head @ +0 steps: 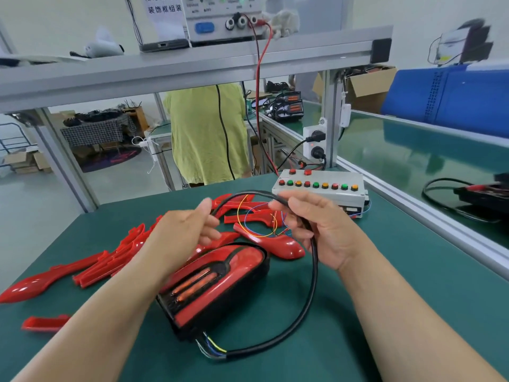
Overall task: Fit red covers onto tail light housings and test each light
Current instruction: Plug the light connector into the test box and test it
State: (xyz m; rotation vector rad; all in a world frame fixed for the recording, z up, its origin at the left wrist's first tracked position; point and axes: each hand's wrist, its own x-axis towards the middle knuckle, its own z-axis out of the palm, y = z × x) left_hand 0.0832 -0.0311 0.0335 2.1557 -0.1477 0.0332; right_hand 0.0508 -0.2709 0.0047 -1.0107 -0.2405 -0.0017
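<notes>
A paper sign point(164, 12) on the shelf far beyond the tail light housing point(192, 312) reads "装饰框组装" on its lower line; the line above is cut off, and the labels on the power supply point(220, 20) beside it are too blurred to read. The housing lies on the green table point(385, 312), just below both hands, with a red cover point(242, 261) on it. A black cable point(311, 293) leaves its near end and loops up on its right. The right hand point(319, 230) holds the cable with curled fingers. The left hand point(190, 227) is by the cable's far end, fingers loosely curled; whether it pinches it is unclear. Loose red covers point(110, 260) lie left of and beyond the housing, and a button box point(319, 188) sits beyond on the right.
</notes>
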